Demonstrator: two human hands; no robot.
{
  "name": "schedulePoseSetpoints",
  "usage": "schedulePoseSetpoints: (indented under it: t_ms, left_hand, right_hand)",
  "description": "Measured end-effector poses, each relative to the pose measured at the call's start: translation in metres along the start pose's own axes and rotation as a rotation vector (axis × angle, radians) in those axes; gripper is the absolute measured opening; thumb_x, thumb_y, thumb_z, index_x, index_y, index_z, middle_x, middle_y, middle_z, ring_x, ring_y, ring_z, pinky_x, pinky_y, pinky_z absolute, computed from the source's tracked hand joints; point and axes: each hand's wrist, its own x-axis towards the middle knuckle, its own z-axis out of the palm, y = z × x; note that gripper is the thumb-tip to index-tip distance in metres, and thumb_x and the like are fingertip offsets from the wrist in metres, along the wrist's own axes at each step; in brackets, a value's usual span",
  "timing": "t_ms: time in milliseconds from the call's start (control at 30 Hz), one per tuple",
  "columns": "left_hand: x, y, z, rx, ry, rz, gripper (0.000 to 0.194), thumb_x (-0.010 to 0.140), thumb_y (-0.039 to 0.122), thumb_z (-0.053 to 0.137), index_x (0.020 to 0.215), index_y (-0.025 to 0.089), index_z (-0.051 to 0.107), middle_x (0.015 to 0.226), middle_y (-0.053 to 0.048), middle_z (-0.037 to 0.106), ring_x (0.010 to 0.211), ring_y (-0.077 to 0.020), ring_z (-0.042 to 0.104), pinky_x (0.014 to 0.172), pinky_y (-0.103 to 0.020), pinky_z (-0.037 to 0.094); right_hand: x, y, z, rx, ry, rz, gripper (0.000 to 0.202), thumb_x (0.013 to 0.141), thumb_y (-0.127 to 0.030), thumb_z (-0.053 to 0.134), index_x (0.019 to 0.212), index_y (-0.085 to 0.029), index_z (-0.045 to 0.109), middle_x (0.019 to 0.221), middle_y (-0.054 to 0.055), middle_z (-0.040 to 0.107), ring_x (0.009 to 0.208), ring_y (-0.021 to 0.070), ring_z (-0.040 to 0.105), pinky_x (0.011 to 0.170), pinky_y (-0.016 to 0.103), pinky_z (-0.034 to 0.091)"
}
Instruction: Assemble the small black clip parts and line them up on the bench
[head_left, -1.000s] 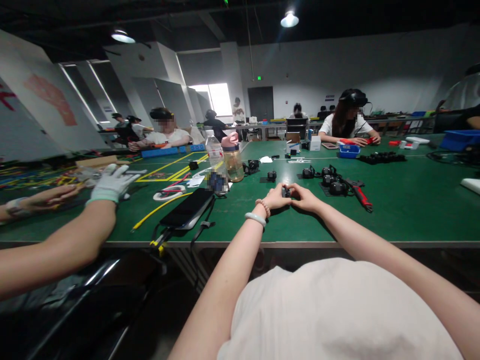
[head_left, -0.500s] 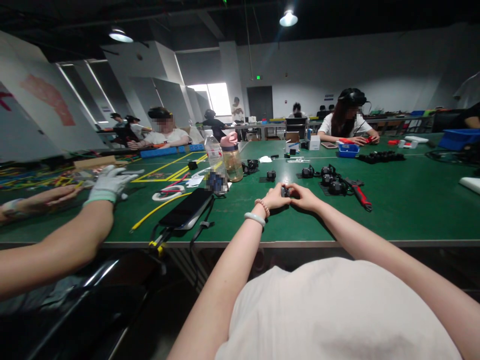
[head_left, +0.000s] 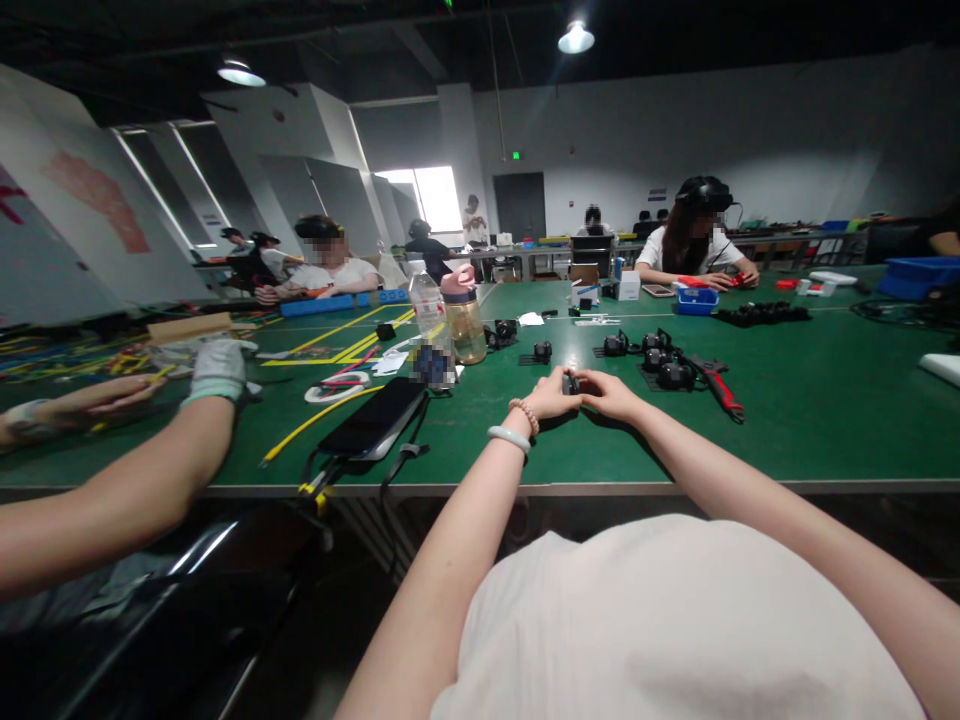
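At the far left a pale wall bears a red fist, and coloured wires spread over the green table. A co-worker's bare hand and gloved hand are among them. A ceiling lamp shines above. Yellow strips run across the surface towards a seated person behind a blue tray. Nearer lie a white ring, a yellow cable and a phone. Next stand a clear bottle and an amber bottle, with a bright window and a dark door well behind.

Near the table's front edge, the left hand and right hand meet, fingertips of both pinched on a small dark part between them; whether it touches the tabletop cannot be told. Just beyond and to the right sit black units, then a red-handled wrench. Past these, another seated person works behind a small blue bin. A larger blue bin stands near the right edge.
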Motion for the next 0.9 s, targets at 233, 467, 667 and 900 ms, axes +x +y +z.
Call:
schedulePoseSetpoints:
  t_ms: [233,467,667,900]
  left_hand:
    - [-0.0005,-0.0032,0.0022,-0.011,0.011,0.029,0.06,0.061,0.042,0.055,0.114,0.023,0.034,0.099,-0.005,0.051,0.089,-0.0194,0.05,0.075,-0.03,0.041]
    - [-0.0043,0.0002,0.0024,-0.01,0.008,-0.004,0.061,0.06,0.036,0.055,0.116,0.023,0.033,0.102,-0.006,0.049,0.088,-0.0187,0.05,0.074,-0.029,0.041]
    - [-0.0063,0.002,-0.0005,0.036,0.024,0.001,0.063,0.06,0.039,0.055,0.117,0.023,0.032,0.099,-0.006,0.05,0.091,-0.0199,0.049,0.078,-0.03,0.04]
    - [-0.0091,0.0042,-0.0024,0.025,0.019,0.002,0.061,0.061,0.041,0.055,0.115,0.022,0.035,0.098,-0.005,0.05,0.091,-0.0201,0.049,0.079,-0.03,0.039]
  right_hand:
    - [0.0004,-0.0049,-0.0048,-0.098,-0.003,-0.01,0.032,0.07,-0.026,0.053,0.1,-0.016,0.054,0.098,0.007,0.057,0.088,0.0173,0.053,0.079,0.032,0.04]
    - [0.0001,-0.0065,-0.0049,-0.092,-0.01,0.015,0.028,0.072,-0.028,0.051,0.097,-0.017,0.056,0.094,0.006,0.058,0.085,0.0168,0.053,0.077,0.032,0.04]
    - [0.0003,-0.0094,-0.005,-0.085,-0.004,0.004,0.029,0.071,-0.028,0.051,0.097,-0.016,0.057,0.091,0.006,0.058,0.084,0.0167,0.053,0.077,0.032,0.041]
    - [-0.0017,-0.0069,-0.0016,0.022,-0.004,-0.033,0.035,0.065,-0.022,0.054,0.1,-0.017,0.052,0.094,0.005,0.058,0.082,0.0159,0.055,0.076,0.031,0.042]
